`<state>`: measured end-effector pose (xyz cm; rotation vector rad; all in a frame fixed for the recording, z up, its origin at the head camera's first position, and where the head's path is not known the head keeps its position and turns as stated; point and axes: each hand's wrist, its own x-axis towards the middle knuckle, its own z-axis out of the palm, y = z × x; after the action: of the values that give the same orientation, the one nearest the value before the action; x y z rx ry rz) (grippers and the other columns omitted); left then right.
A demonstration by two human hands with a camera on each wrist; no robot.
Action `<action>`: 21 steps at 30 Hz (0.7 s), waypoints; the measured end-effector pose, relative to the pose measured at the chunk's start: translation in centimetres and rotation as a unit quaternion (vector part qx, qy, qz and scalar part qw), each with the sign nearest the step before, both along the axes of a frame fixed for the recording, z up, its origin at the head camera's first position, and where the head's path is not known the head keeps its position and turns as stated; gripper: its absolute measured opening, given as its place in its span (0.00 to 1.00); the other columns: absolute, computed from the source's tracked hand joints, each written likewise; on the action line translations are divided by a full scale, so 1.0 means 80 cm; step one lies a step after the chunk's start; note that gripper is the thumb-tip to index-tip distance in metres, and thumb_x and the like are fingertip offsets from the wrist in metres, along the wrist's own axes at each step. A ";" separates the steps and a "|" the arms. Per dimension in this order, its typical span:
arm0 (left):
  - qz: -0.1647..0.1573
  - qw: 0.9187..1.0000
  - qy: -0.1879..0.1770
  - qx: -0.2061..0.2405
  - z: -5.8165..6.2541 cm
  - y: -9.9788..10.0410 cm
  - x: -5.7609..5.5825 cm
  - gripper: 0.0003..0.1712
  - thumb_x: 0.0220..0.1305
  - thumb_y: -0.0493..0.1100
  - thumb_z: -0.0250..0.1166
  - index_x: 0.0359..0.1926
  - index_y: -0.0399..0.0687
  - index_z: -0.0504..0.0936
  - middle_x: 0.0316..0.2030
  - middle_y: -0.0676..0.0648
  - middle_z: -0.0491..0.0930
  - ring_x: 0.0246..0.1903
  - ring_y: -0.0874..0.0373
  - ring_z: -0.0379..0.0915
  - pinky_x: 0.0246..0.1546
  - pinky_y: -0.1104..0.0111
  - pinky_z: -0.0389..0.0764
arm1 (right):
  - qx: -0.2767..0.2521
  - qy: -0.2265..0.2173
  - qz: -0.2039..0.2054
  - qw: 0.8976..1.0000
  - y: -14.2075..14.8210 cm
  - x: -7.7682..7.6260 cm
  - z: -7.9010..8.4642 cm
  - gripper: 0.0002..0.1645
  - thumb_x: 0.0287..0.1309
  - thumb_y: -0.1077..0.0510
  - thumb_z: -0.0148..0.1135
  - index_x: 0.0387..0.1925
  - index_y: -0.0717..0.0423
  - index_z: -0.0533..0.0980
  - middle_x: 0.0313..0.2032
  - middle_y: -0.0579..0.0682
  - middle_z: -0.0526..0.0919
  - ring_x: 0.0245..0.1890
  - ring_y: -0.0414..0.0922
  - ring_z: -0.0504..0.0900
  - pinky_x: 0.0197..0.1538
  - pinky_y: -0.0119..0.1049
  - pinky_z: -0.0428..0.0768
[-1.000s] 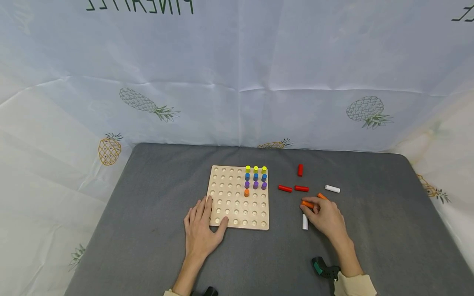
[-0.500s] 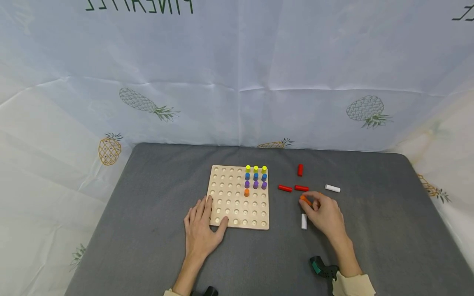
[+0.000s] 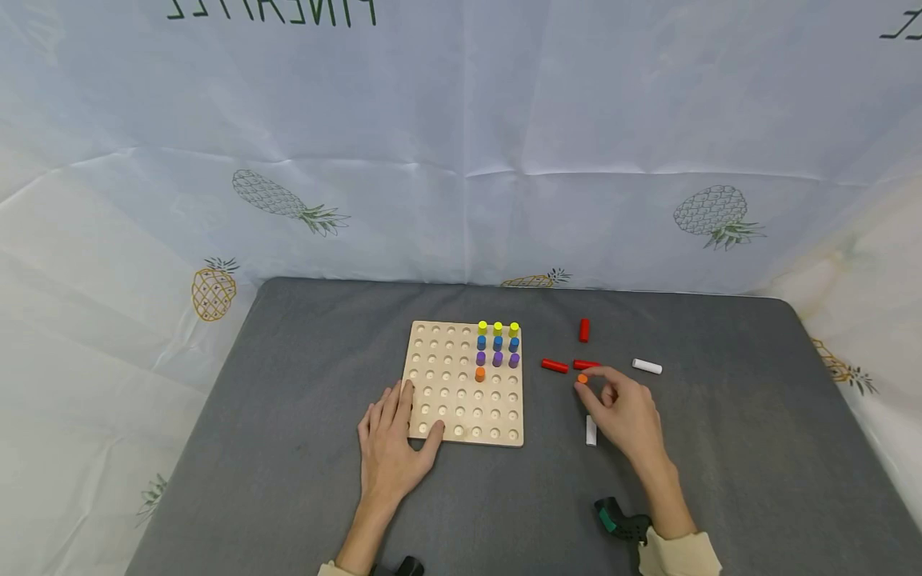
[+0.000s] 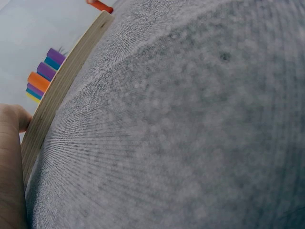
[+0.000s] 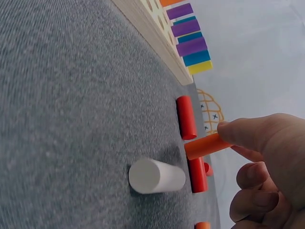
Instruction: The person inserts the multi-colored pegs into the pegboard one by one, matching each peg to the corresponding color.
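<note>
A pale wooden pegboard [image 3: 439, 384] lies left of centre. Yellow [image 3: 498, 329], blue [image 3: 498, 344] and purple pegs [image 3: 497, 361] stand in rows at its far right, with one orange peg [image 3: 479, 374] in front. My left hand [image 3: 392, 456] rests at the board's near left corner, fingers along the left side and thumb at the front edge. To the right of the board, my right hand [image 3: 628, 412] pinches another orange peg [image 5: 207, 146] between thumb and index finger. In the right wrist view it is raised and tilted, with the other fingers curled below.
Red pegs [image 3: 555, 366] lie right of the board, one farther back. A white peg [image 3: 591, 430] lies beside my right hand, another white peg [image 3: 647, 366] farther right. One more orange peg [image 5: 202, 225] shows at the right wrist view's bottom. A pineapple-print cloth [image 3: 403, 216] hangs behind.
My right hand has shifted slightly left and away from me with the orange peg, which has turned from lying flat to end-on in the head view. The left hand has stayed put.
</note>
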<state>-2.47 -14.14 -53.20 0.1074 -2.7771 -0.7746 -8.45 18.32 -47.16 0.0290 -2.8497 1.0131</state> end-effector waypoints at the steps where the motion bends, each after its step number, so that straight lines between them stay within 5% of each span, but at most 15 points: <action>1: 0.000 1.000 0.000 0.000 0.000 0.000 0.000 0.48 0.61 0.62 0.68 0.76 0.46 0.66 0.73 0.39 0.69 0.74 0.39 0.62 0.72 0.41 0.56 | -0.003 0.001 0.000 1.000 -0.001 0.000 0.000 0.10 0.61 0.55 0.72 0.44 0.52 0.85 0.15 0.40 0.58 0.13 0.32 0.50 0.18 0.27 0.50; 21: 0.001 1.000 0.003 0.002 0.001 0.001 0.000 0.48 0.61 0.62 0.68 0.76 0.45 0.67 0.73 0.39 0.69 0.73 0.39 0.63 0.72 0.41 0.56 | -0.035 -0.017 0.005 0.999 -0.039 -0.005 0.009 0.12 0.62 0.54 0.72 0.46 0.52 0.85 0.14 0.42 0.59 0.11 0.34 0.53 0.17 0.29 0.53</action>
<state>-2.47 -14.07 -53.14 0.1074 -2.7701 -0.7791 -8.82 15.23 -46.45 0.0198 -2.8456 1.1245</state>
